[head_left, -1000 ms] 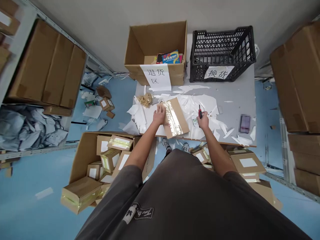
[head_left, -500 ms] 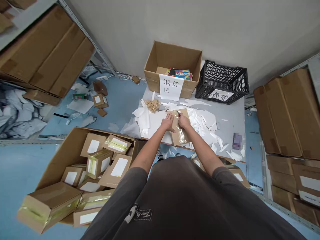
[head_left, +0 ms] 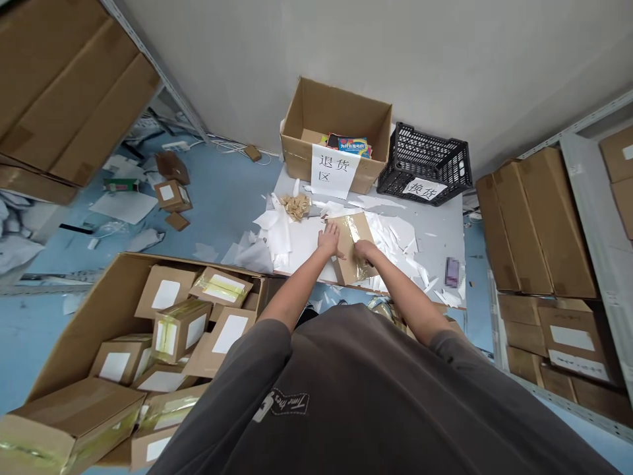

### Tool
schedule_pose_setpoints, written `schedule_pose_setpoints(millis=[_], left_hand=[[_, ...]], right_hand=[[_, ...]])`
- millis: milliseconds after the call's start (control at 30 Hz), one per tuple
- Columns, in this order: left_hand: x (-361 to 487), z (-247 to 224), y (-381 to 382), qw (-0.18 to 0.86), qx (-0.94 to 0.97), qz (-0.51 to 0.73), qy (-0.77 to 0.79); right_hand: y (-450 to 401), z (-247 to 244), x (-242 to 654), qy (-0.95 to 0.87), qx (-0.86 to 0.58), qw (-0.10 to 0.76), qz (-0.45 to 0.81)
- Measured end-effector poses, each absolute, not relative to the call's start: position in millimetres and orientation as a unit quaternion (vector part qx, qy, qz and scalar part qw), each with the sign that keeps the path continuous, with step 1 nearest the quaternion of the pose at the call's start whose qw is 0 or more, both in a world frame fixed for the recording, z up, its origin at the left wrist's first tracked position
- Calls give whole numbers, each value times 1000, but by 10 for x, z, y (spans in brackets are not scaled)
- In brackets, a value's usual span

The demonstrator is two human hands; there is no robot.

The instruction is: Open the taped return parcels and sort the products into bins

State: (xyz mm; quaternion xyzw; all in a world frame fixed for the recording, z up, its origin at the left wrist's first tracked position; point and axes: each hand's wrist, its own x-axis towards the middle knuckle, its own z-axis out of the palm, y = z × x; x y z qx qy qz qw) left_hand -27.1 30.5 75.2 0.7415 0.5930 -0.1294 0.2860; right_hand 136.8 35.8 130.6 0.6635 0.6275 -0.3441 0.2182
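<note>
Right hand (head_left: 364,252) sits closer to the person than half a second earlier, shifted down the shiny tape strip (head_left: 353,227); left hand (head_left: 328,240) keeps its spot.

Head view: flat cardboard box (head_left: 349,269) lies on the table (head_left: 448,231), near the front edge, partly over white scraps (head_left: 390,241). Left hand is spread wide on its left side, fingers extended, presumably to stop it sliding. Right fingers curl under, out of sight; cannot tell how tight the grip is or what it holds. Box is probably kept close for easy reach.

Behind: open carton (head_left: 341,99) containing books (head_left: 352,146), beside a black crate (head_left: 430,155). Both carry paper signs facing the person, likely for reading from this side.
</note>
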Motion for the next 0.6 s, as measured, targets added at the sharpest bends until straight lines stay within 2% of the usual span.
schedule_pose_setpoints(millis=[67,100,200,333,433,600], left_hand=[[-235,733,331,294,735,-131,597],[-212,728,345,297,732,-133,599],[-147,736,380,297,726,-148,603],[-138,804,388,299,719,-156,608],[-181,880,356,309,717,-146,608],[-124,990,166,289,706,-144,630]], right_hand=[[12,1319,1566,611,645,297,-351],[-171,1324,1669,610,643,303,-350],[-654,1349,1953,627,649,258,-345],[-997,1403,2296,624,655,244,-350],[-1073,1434,2568,635,668,191,-339],[-973,1293,2769,577,755,55,-307]])
